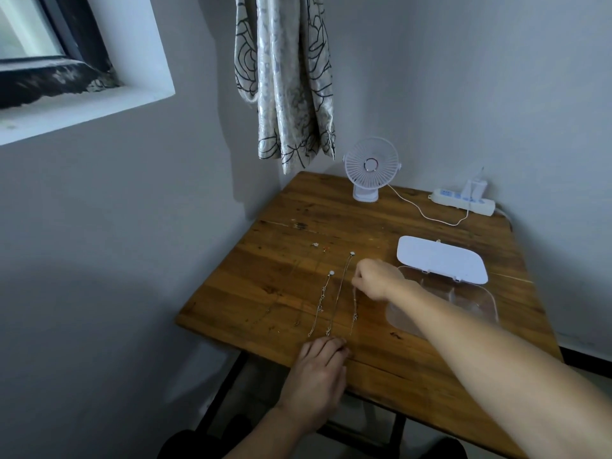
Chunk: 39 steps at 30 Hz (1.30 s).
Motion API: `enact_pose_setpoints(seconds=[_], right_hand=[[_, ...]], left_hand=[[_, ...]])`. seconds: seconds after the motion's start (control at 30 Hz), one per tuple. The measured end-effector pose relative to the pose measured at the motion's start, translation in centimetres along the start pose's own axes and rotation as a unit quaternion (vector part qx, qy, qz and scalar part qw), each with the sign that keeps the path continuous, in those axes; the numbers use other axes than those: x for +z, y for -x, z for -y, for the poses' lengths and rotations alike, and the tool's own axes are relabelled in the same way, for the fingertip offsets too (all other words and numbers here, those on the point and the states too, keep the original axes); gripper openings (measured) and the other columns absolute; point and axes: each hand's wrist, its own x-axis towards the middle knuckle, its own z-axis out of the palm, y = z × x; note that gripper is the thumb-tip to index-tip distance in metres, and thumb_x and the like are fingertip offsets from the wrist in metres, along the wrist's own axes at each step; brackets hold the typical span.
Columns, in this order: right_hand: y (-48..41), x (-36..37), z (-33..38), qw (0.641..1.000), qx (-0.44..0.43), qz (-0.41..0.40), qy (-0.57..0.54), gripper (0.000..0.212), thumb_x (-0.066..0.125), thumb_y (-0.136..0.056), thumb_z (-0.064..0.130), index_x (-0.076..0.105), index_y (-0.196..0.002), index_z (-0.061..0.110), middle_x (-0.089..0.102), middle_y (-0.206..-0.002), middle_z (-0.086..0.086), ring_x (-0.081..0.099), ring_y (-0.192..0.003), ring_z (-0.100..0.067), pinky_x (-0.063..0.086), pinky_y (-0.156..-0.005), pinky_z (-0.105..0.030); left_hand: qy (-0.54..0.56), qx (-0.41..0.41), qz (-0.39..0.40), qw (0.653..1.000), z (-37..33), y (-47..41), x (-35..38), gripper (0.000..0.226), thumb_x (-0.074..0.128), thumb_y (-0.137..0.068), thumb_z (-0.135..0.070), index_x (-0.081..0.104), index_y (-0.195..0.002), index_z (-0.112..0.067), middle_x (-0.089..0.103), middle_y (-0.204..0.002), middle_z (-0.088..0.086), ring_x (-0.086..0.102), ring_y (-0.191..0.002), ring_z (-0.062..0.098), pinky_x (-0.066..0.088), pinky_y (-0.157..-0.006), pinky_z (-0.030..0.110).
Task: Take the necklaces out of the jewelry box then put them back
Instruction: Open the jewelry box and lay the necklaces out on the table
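Necklaces lie out on the wooden table (381, 226), stretched in near-parallel lines running away from you. You can count 3 clearly: left chain (320, 303) with a pale pendant at its far end, middle chain (338, 293) longer and also pendant-tipped, right chain (354, 308) hanging from your fingers. Fainter chains show further left on the wood, too thin to count.

Your right hand (374, 279) is pinched on the top end of the right chain; its lower end rests on the table. Your left hand (318, 376) sits at the near table edge, fingers curled down just beside the near ends of the left and middle chains. Contact with them is not resolvable, so whether it grips anything is unclear.

Jewelry box (443, 303) is open, just right of your right wrist: clear tray with dividers, white lid (440, 260) folded back flat behind it. The tray's contents are not readable.

Further back: white desk fan (371, 168), its cable running to a power strip (463, 200) by the wall. A patterned curtain (284, 77) hangs above the far corner, and a window (49, 44) is at upper left.
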Motion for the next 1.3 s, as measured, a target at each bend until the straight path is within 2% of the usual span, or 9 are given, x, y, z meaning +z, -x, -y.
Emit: enact_pose_setpoints(seconds=[0.17,0.27,0.4,0.57,0.67,0.77,0.87,1.13,1.3], right_hand=[[2.8,-3.2,-1.3,0.965,-0.034,-0.122,-0.231,0.016,0.059,-0.090,0.020,0.064,-0.080,0.009,0.063,-0.105,-0.003,0.059,-0.093,-0.017,0.046,-0.080,-0.034],[5.1,-6.2,-2.7,0.913,-0.018,-0.159,-0.376,0.017,0.061,-0.088,0.015,0.065,-0.078,0.001,0.066,-0.109,-0.002,0.061,-0.087,-0.008,0.045,-0.082,-0.032],[8.1,-9.5,-4.8,0.825,-0.002,-0.197,-0.530,0.017,0.056,-0.089,0.015,0.062,-0.076,0.006,0.074,-0.097,-0.008,0.069,-0.095,-0.018,0.051,-0.090,-0.037],[9.9,-11.0,-8.0,0.694,0.049,-0.215,-0.686,0.006,0.054,-0.089,0.008,0.053,-0.084,0.008,0.073,-0.076,-0.013,0.073,-0.081,-0.030,0.051,-0.084,-0.040],[9.7,-10.2,-10.4,0.662,0.108,-0.214,-0.710,0.009,0.055,-0.089,0.010,0.056,-0.080,0.010,0.066,-0.069,-0.008,0.070,-0.069,-0.024,0.054,-0.080,-0.041],[9.3,-8.9,-12.7,0.638,0.154,-0.212,-0.724,0.009,0.054,-0.089,0.012,0.056,-0.081,0.011,0.063,-0.069,-0.006,0.068,-0.065,-0.020,0.054,-0.070,-0.036],[8.5,-7.2,-14.5,0.650,0.195,-0.219,-0.701,0.007,0.055,-0.090,0.012,0.059,-0.085,0.010,0.065,-0.072,-0.009,0.068,-0.065,-0.022,0.053,-0.064,-0.033],[8.0,-4.0,-16.3,0.784,0.219,-0.210,-0.541,0.009,0.053,-0.089,0.003,0.060,-0.087,-0.002,0.068,-0.079,-0.018,0.067,-0.066,-0.024,0.048,-0.058,-0.030],[8.6,-3.0,-15.9,0.857,0.175,-0.237,-0.422,0.014,0.060,-0.087,0.006,0.063,-0.075,0.012,0.071,-0.084,-0.010,0.070,-0.075,-0.024,0.049,-0.061,-0.030]], left_hand=[[-0.015,-0.004,0.008,1.000,-0.2,-0.1,-0.3,0.034,0.040,-0.094,-0.031,0.061,-0.119,-0.020,0.056,-0.125,-0.007,0.044,-0.116,0.008,0.038,-0.098,0.026],[-0.030,-0.025,0.031,0.999,-1.0,-0.6,-1.0,0.042,0.034,-0.093,-0.043,0.059,-0.121,-0.023,0.052,-0.126,-0.010,0.041,-0.118,0.008,0.032,-0.100,0.024],[-0.055,-0.047,0.048,0.996,-2.6,-2.2,-1.5,0.037,0.041,-0.092,-0.051,0.056,-0.121,-0.032,0.048,-0.125,-0.013,0.041,-0.115,0.006,0.034,-0.103,0.027],[-0.041,-0.088,0.076,0.992,-5.1,-4.7,-0.4,0.061,0.044,-0.092,-0.054,0.022,-0.146,-0.034,0.025,-0.153,-0.006,0.027,-0.137,0.013,0.023,-0.113,0.034],[-0.033,-0.101,0.103,0.989,-6.2,-6.3,0.4,0.075,0.043,-0.092,-0.057,0.000,-0.149,-0.035,0.008,-0.160,-0.003,0.019,-0.143,0.017,0.017,-0.115,0.036],[-0.046,-0.097,0.108,0.988,-6.7,-7.3,1.5,0.082,0.040,-0.092,-0.060,-0.012,-0.149,-0.033,0.004,-0.160,-0.001,0.019,-0.143,0.018,0.017,-0.115,0.036],[-0.082,-0.074,0.101,0.989,-6.5,-7.5,2.5,0.081,0.031,-0.091,-0.065,-0.014,-0.149,-0.031,0.011,-0.160,-0.002,0.019,-0.142,0.016,0.015,-0.115,0.035],[-0.068,-0.063,0.086,0.992,-5.9,-7.2,3.0,0.080,0.028,-0.090,-0.067,-0.012,-0.149,-0.032,0.020,-0.156,-0.008,0.019,-0.140,0.012,0.014,-0.114,0.034],[-0.061,-0.069,0.086,0.992,-5.9,-7.2,2.9,0.080,0.031,-0.090,-0.067,-0.010,-0.149,-0.033,0.027,-0.154,-0.008,0.023,-0.139,0.012,0.016,-0.114,0.033]])
